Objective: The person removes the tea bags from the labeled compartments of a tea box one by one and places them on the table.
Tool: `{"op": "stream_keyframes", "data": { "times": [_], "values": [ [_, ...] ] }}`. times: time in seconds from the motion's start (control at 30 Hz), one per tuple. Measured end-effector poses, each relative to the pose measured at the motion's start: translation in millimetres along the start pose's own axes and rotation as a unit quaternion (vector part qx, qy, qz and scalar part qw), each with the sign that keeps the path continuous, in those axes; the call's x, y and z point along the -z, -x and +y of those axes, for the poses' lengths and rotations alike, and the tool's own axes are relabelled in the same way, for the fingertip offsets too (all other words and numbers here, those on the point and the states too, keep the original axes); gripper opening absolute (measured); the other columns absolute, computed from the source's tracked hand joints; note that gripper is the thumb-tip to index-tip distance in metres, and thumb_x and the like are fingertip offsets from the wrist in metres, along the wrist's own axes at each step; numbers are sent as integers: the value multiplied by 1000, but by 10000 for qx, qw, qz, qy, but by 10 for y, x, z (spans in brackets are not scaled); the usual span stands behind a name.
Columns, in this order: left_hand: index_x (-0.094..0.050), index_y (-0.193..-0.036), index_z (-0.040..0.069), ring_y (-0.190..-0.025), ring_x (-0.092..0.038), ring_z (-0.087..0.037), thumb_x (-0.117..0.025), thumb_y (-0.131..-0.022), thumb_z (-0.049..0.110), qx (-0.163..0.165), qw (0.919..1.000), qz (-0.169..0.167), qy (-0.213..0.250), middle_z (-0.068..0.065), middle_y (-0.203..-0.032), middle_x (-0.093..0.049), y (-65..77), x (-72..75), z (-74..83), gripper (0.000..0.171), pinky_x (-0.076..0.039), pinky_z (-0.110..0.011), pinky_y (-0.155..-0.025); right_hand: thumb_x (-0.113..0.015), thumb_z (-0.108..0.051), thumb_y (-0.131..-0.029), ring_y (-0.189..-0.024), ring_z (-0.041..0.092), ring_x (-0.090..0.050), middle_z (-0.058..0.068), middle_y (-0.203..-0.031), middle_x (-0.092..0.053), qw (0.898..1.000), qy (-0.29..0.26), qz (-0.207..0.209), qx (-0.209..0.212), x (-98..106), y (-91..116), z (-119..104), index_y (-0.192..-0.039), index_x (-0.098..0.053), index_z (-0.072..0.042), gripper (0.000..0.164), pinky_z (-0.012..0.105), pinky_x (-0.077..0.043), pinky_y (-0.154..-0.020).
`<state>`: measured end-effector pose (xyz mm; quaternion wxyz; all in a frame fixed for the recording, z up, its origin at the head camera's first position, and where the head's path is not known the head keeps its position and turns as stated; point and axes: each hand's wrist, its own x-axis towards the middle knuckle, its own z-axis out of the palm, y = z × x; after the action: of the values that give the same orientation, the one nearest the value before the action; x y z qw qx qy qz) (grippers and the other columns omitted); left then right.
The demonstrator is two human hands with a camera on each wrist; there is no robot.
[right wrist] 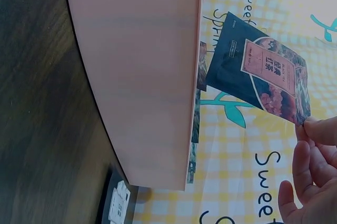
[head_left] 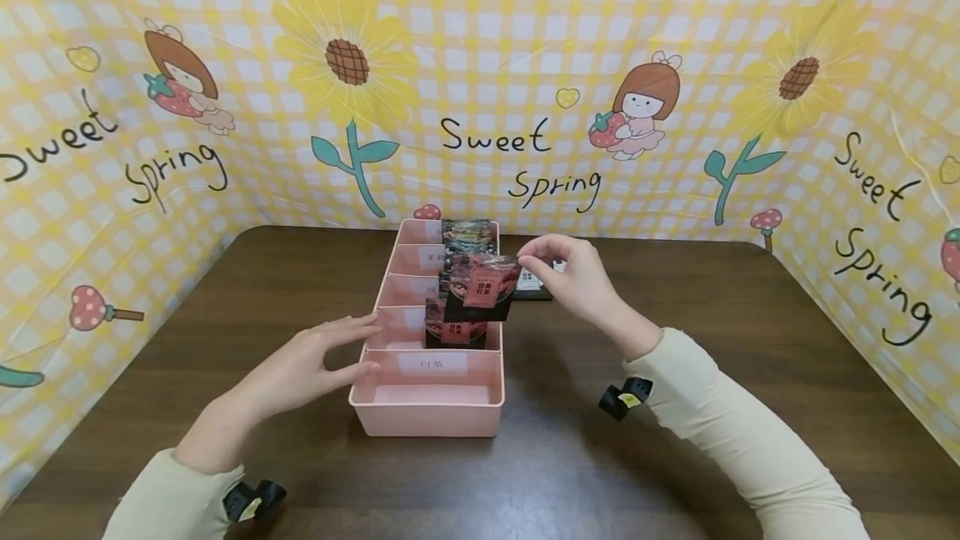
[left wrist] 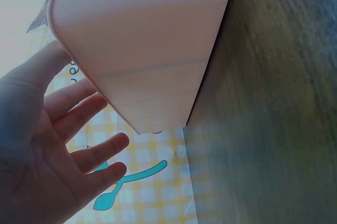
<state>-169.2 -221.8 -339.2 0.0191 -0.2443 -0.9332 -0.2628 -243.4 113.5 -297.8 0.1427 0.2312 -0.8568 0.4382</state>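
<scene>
My right hand (head_left: 576, 275) pinches a red and black tea bag packet (head_left: 480, 288) by its upper right corner, between thumb and fingertip. The packet hangs above a pink divided box (head_left: 427, 420). In the right wrist view the same tea bag packet (right wrist: 263, 68) shows its pink label and flower print. My left hand (head_left: 296, 369) lies along the box's left side, fingers spread and touching the rim; the left wrist view shows these fingers (left wrist: 100, 153) extended. A similar tea bag packet (head_left: 457, 334) stands in the second compartment from the front, partly hidden by the held one.
The farther compartments hold more packets, such as a dark green one (head_left: 468, 233) at the back. Paper labels (head_left: 431, 365) mark the dividers. A black item with a white label (head_left: 531, 280) lies on the brown table (head_left: 247, 307), right of the box. Patterned cloth (head_left: 480, 65) surrounds the table.
</scene>
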Motion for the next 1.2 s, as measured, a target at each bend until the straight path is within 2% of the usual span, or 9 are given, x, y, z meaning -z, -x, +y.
{"op": "stream_keyframes", "data": {
  "times": [0.23,0.67,1.2],
  "values": [
    [-58,-128,9,-131,-41,-41,-64,-87,38,-3,10000,18,-14,-13,-137,-52,-8,-8,-13,50,-35,-57,-104,-64,-14,-88,-82,19,-63,10,-85,-70,10000,60,15,-13,55,26,23,-92,-67,-5,10,29,-48,-71],
    [-57,-128,8,-130,-42,-40,-64,-87,39,-12,10000,26,-73,-14,-138,-52,-7,-3,3,52,-35,-57,-104,-63,-14,-89,-88,23,-65,11,-87,-70,9998,148,-11,-106,169,70,82,-92,-66,-5,10,34,-49,-74],
    [-56,-129,9,-130,-42,-40,-64,-86,40,20,10000,30,-73,-14,-138,-52,-2,-3,4,54,-36,-57,-104,-63,-13,-89,-89,24,-65,13,-87,-69,9995,272,24,-159,283,122,153,-92,-66,-3,11,35,-50,-77]
  ]
}}
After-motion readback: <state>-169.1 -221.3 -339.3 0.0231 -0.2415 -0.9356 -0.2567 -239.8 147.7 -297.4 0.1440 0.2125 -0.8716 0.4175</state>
